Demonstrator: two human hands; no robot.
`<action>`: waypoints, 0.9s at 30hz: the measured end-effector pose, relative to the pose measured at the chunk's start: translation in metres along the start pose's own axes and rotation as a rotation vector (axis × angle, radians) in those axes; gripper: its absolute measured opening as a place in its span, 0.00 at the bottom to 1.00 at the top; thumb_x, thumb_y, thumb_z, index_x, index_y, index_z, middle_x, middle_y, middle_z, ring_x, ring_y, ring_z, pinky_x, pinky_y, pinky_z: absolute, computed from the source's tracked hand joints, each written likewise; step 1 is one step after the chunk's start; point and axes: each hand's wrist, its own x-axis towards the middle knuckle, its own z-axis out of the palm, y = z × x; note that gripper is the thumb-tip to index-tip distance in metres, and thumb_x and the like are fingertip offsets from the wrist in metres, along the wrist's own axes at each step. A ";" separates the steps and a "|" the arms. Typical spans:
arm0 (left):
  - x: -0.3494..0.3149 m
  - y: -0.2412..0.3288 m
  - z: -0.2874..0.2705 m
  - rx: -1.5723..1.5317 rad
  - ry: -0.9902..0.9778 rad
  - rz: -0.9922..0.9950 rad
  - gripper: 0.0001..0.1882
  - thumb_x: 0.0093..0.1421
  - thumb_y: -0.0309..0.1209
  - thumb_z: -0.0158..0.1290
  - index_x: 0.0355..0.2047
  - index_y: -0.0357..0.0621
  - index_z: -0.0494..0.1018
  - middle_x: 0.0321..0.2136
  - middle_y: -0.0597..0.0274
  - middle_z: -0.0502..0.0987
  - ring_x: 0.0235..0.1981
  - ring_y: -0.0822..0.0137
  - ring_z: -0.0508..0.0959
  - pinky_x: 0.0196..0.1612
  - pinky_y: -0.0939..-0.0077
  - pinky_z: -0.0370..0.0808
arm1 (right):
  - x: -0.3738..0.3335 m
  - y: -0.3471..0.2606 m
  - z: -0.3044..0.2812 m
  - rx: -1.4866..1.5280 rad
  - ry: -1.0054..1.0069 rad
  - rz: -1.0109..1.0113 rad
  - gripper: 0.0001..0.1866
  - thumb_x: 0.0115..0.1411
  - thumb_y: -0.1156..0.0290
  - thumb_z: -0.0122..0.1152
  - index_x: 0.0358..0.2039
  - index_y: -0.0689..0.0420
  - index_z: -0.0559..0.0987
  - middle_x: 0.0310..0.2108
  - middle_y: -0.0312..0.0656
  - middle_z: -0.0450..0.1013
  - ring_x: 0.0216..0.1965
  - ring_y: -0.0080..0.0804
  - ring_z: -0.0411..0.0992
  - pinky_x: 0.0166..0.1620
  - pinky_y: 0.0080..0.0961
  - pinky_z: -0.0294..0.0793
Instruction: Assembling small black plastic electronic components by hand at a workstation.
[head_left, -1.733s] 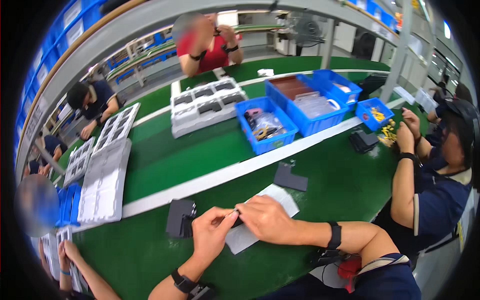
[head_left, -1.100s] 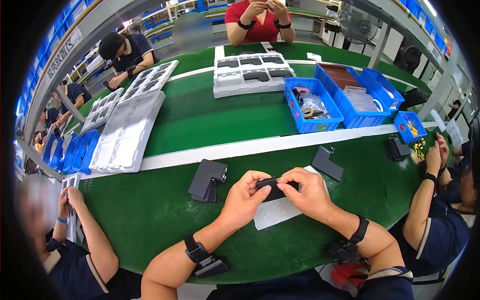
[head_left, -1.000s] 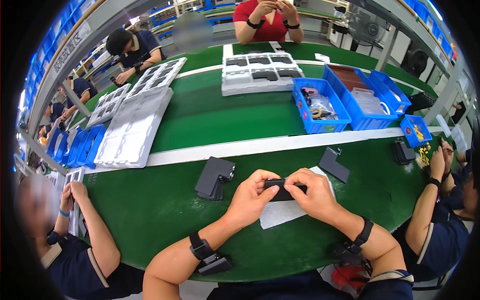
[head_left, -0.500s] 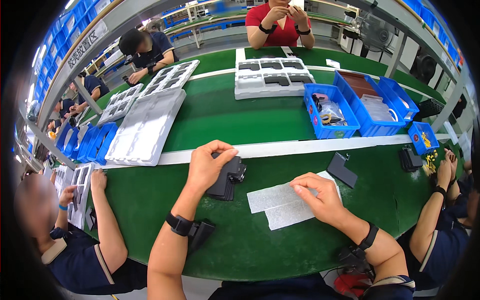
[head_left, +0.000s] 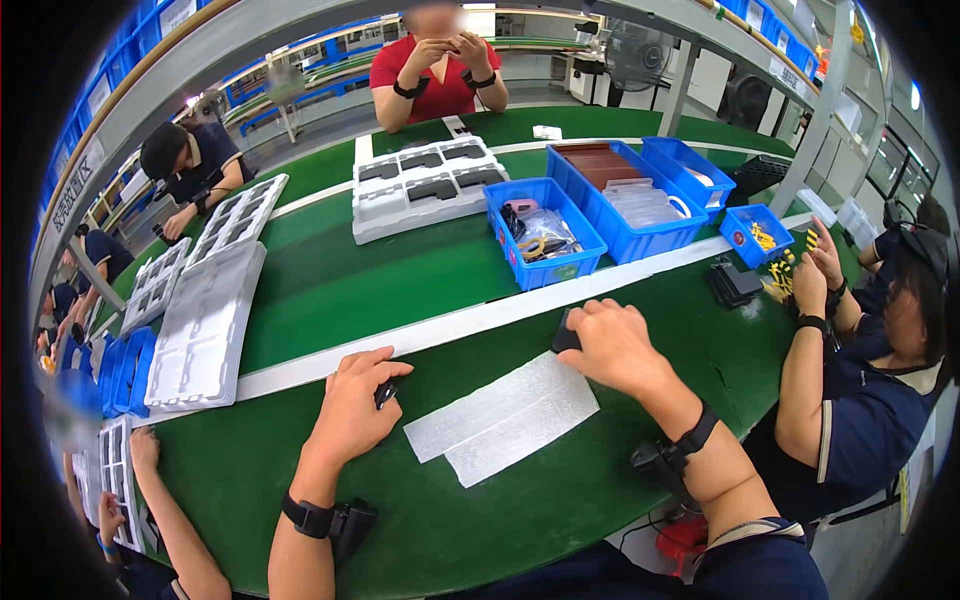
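Note:
My left hand (head_left: 350, 410) is closed over the stack of thin black plates, and only a dark corner (head_left: 386, 392) of the stack shows under its fingers. How many plates it grips is hidden. Farther right, my right hand (head_left: 622, 348) has its fingers curled over a flat black plate (head_left: 566, 332), whose left end sticks out past the fingertips. Between the hands a whitish, crinkled sheet (head_left: 500, 415) lies flat on the green table, with a line running along its length.
Beyond the white strip (head_left: 420, 342) stand blue bins (head_left: 550, 272) and white trays (head_left: 380, 222) of black parts. More white trays (head_left: 205, 330) lie at the left. Right, a small blue bin (head_left: 745, 250) holds yellow pieces beside black parts (head_left: 733, 283). Co-workers sit at both sides and opposite.
The view has turned to the right. My right hand has gone from the whitish sheet to the black plate behind it. My left hand has lowered over the stack.

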 end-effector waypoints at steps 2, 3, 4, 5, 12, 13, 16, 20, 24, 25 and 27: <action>0.001 0.002 0.004 0.044 0.023 0.017 0.20 0.46 0.25 0.52 0.42 0.46 0.76 0.54 0.53 0.70 0.56 0.53 0.65 0.57 0.56 0.61 | 0.000 0.017 -0.003 -0.063 -0.086 0.061 0.23 0.42 0.53 0.70 0.32 0.58 0.79 0.31 0.46 0.75 0.37 0.46 0.74 0.38 0.40 0.72; 0.001 0.003 0.006 0.092 0.050 0.026 0.20 0.46 0.25 0.52 0.42 0.46 0.76 0.54 0.53 0.69 0.56 0.52 0.65 0.56 0.56 0.61 | 0.002 0.022 -0.004 -0.066 -0.087 0.068 0.23 0.42 0.53 0.70 0.32 0.58 0.79 0.31 0.46 0.75 0.37 0.46 0.74 0.38 0.40 0.72; 0.001 0.003 0.007 0.091 0.047 0.031 0.20 0.46 0.25 0.52 0.42 0.46 0.76 0.54 0.53 0.69 0.56 0.52 0.65 0.56 0.56 0.61 | 0.004 0.026 -0.007 -0.061 -0.192 0.060 0.23 0.42 0.53 0.70 0.31 0.60 0.79 0.30 0.48 0.76 0.36 0.45 0.75 0.37 0.40 0.73; 0.001 0.002 0.009 0.096 0.068 -0.006 0.19 0.47 0.25 0.53 0.42 0.46 0.77 0.54 0.52 0.69 0.56 0.52 0.65 0.56 0.55 0.61 | 0.005 0.030 -0.009 -0.057 -0.297 0.053 0.23 0.42 0.53 0.70 0.30 0.61 0.80 0.28 0.50 0.76 0.35 0.45 0.76 0.35 0.39 0.74; 0.000 -0.003 0.016 0.150 0.229 0.014 0.18 0.46 0.22 0.56 0.40 0.45 0.76 0.53 0.49 0.69 0.54 0.48 0.67 0.56 0.55 0.64 | 0.015 0.036 -0.005 0.100 -0.364 0.127 0.28 0.40 0.52 0.71 0.35 0.62 0.79 0.34 0.52 0.77 0.39 0.48 0.76 0.41 0.39 0.75; -0.002 -0.001 0.016 0.183 0.296 0.022 0.18 0.45 0.21 0.56 0.39 0.44 0.76 0.53 0.49 0.69 0.54 0.48 0.68 0.56 0.55 0.64 | 0.016 0.033 -0.003 0.117 -0.351 0.127 0.31 0.40 0.53 0.72 0.39 0.63 0.76 0.35 0.53 0.77 0.39 0.49 0.76 0.42 0.39 0.75; -0.004 0.017 0.018 0.216 0.413 0.031 0.16 0.46 0.21 0.57 0.38 0.42 0.77 0.52 0.49 0.70 0.53 0.49 0.68 0.56 0.58 0.64 | 0.015 0.026 0.004 0.198 -0.200 0.112 0.28 0.41 0.61 0.69 0.41 0.65 0.73 0.31 0.54 0.76 0.37 0.50 0.76 0.40 0.40 0.75; -0.001 0.040 0.024 -0.129 0.335 0.135 0.15 0.46 0.20 0.57 0.37 0.42 0.77 0.49 0.50 0.72 0.50 0.52 0.71 0.52 0.63 0.67 | 0.010 0.021 0.003 0.292 -0.057 0.119 0.16 0.45 0.67 0.67 0.33 0.61 0.77 0.30 0.50 0.77 0.34 0.48 0.76 0.38 0.40 0.74; -0.004 0.045 0.042 -0.473 0.120 0.001 0.18 0.49 0.22 0.59 0.43 0.42 0.75 0.47 0.52 0.74 0.45 0.65 0.73 0.38 0.77 0.72 | 0.008 0.005 0.019 0.418 0.203 -0.093 0.08 0.48 0.68 0.65 0.26 0.59 0.78 0.27 0.45 0.75 0.33 0.43 0.74 0.36 0.37 0.72; -0.005 0.047 0.046 -0.473 0.120 0.003 0.18 0.49 0.22 0.59 0.43 0.42 0.75 0.47 0.52 0.74 0.45 0.65 0.73 0.38 0.77 0.72 | 0.007 -0.002 0.020 0.480 0.252 -0.181 0.08 0.48 0.69 0.65 0.26 0.58 0.78 0.26 0.43 0.74 0.33 0.43 0.73 0.36 0.37 0.72; -0.006 0.057 0.056 -0.842 0.176 -0.157 0.20 0.50 0.23 0.59 0.46 0.39 0.72 0.44 0.53 0.75 0.43 0.68 0.72 0.38 0.80 0.71 | 0.003 -0.018 0.027 0.663 0.230 -0.339 0.07 0.49 0.69 0.65 0.26 0.58 0.77 0.26 0.41 0.73 0.32 0.41 0.72 0.36 0.36 0.72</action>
